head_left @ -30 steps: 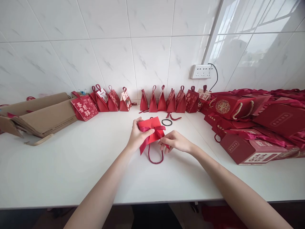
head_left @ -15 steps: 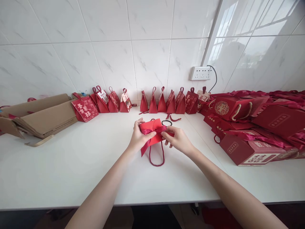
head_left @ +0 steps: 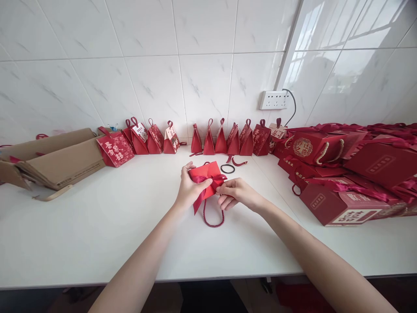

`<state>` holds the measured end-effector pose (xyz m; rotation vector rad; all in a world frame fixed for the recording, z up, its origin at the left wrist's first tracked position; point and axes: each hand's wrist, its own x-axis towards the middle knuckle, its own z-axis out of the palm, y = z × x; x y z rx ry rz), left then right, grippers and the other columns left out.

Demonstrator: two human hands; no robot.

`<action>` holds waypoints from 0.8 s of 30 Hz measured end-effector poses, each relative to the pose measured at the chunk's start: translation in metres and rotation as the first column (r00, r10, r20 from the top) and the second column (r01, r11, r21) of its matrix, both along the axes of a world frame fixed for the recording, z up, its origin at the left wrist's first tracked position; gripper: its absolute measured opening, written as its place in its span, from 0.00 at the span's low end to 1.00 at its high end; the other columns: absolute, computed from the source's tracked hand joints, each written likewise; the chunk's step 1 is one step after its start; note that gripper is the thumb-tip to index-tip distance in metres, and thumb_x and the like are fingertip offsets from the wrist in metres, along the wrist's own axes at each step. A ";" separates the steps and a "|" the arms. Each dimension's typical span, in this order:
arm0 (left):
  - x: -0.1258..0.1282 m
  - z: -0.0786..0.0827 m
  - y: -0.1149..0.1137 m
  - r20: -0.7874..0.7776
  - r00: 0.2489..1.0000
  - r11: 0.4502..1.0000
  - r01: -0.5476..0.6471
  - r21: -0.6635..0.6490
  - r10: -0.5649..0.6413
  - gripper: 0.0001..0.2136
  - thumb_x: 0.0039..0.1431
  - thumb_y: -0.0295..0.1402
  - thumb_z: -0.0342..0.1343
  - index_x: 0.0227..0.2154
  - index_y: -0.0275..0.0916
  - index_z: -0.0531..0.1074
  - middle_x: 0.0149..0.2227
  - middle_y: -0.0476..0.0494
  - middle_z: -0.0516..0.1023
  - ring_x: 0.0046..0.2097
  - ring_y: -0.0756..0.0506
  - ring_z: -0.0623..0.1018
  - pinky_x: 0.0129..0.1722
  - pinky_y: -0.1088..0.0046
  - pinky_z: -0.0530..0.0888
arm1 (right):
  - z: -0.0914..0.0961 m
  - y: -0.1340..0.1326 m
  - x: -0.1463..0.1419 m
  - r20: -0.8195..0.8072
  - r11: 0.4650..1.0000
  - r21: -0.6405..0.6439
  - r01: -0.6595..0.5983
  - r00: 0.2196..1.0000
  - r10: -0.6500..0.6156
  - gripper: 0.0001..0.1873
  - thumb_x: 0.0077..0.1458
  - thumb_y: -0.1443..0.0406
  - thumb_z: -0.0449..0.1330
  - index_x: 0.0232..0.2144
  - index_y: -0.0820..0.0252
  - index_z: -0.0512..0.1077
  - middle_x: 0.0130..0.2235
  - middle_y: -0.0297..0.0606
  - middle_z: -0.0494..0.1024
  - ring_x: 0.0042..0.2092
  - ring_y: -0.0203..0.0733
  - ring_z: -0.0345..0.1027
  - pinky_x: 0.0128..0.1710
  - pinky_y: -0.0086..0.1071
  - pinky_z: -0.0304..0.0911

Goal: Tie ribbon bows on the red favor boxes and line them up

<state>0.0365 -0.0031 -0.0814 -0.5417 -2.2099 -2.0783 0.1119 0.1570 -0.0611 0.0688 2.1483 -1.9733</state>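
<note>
A small red gift box (head_left: 208,168) with a dark red ribbon (head_left: 198,202) across it is held just over the white table. My left hand (head_left: 191,187) grips the box from its left side, with the thumb pressed on the ribbon at the middle. At the lower right of the box, my right hand (head_left: 235,193) is closed in a pinch on the ribbon by the bow. A dark red cord handle (head_left: 213,226) loops below the box onto the table. What the fingers behind the box touch is hidden.
Several small red gift boxes (head_left: 246,142) line the tiled wall. Cardboard boxes (head_left: 67,161) stand at the left, and a heap of larger red boxes (head_left: 339,202) fills the right. Behind my hands lies a black ring (head_left: 227,168). A power strip (head_left: 274,100) is on the wall.
My right hand has moved down and slightly left along the box, pulling at the ribbon near the bow. My left hand keeps its hold. The black ring shows more fully.
</note>
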 end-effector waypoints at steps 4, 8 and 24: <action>0.000 -0.001 0.000 -0.009 1.000 1.000 -0.002 0.003 0.002 0.26 0.39 0.34 0.66 0.41 0.43 0.58 0.60 0.41 0.54 0.60 0.41 0.60 0.56 0.61 0.62 | -0.002 0.002 0.000 0.036 0.994 0.099 -0.036 0.999 0.033 0.16 0.53 0.57 0.59 0.22 0.64 0.71 0.23 0.39 0.78 0.21 0.34 0.70 0.20 0.25 0.67; 0.000 0.001 0.000 -0.005 1.000 1.000 0.002 0.007 -0.002 0.27 0.38 0.33 0.66 0.40 0.42 0.59 0.60 0.40 0.55 0.59 0.40 0.62 0.56 0.60 0.62 | -0.003 0.013 0.002 0.099 0.942 0.292 -0.164 0.985 0.141 0.19 0.49 0.53 0.61 0.21 0.64 0.72 0.27 0.40 0.77 0.21 0.32 0.65 0.18 0.25 0.64; 0.005 0.009 -0.001 -0.002 0.992 0.990 0.126 -0.061 -0.126 0.28 0.37 0.34 0.67 0.43 0.44 0.61 0.58 0.43 0.59 0.58 0.40 0.64 0.55 0.63 0.65 | -0.001 0.008 -0.001 -0.292 0.942 0.233 0.243 0.941 -0.170 0.20 0.51 0.50 0.55 0.20 0.59 0.61 0.21 0.28 0.58 0.22 0.31 0.50 0.23 0.27 0.48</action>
